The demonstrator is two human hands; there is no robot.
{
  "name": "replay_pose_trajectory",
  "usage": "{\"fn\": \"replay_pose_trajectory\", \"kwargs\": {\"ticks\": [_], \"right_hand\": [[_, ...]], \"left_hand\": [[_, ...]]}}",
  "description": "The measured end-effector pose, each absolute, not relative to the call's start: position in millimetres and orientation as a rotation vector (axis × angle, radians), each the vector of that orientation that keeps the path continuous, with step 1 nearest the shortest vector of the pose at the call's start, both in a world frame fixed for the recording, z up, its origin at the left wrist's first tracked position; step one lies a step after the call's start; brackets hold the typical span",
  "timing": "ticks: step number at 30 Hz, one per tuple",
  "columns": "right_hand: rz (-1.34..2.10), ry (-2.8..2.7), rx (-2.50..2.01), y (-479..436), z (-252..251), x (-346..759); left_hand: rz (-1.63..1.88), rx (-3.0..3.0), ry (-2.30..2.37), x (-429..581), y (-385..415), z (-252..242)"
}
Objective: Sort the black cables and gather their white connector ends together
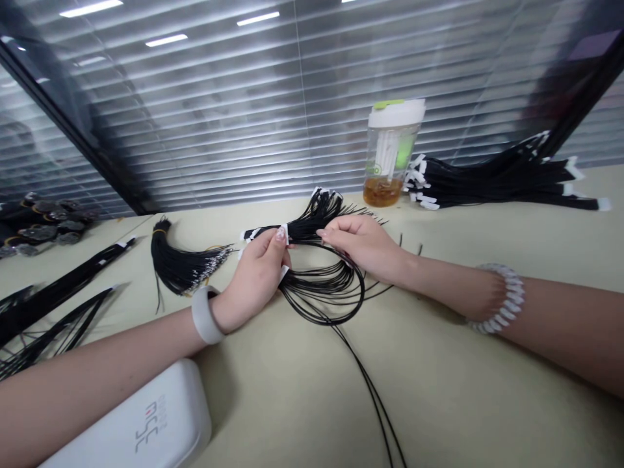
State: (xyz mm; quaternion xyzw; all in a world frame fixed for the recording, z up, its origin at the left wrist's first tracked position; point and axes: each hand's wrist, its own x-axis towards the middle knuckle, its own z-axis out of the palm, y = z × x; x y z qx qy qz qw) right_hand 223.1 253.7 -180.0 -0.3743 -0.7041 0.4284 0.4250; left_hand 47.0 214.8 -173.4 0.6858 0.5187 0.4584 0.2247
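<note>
Left hand [251,279] pinches a bundle of thin black cables [322,286] near its white-tabbed ends; right hand [361,244], just beside it, clamps strands of that bundle.
Cables loop down onto a beige table [439,390], between a loose cable sheaf [182,263] and a clear lidded tumbler [390,153]; more tabbed cables [507,179] lie farther back.

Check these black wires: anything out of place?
Yes: long black wires trail loose from the looped bundle between the left hand and right hand, running toward the person, while the far bundle lies neat.
</note>
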Motion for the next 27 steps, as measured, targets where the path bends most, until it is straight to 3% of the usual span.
{"fn": "replay_pose_trajectory", "kwargs": {"ticks": [19,27], "right_hand": [[0.791,-2.004,-0.876,247.1,-182.7,216.1],[1.033,-2.2,-0.818,266.3,-161.9,231.5]], "left_hand": [[1.012,2.068,1.355,51.0,213.4,-168.1],[1.084,1.92,1.35,48.0,213.8,-171.4]]}}
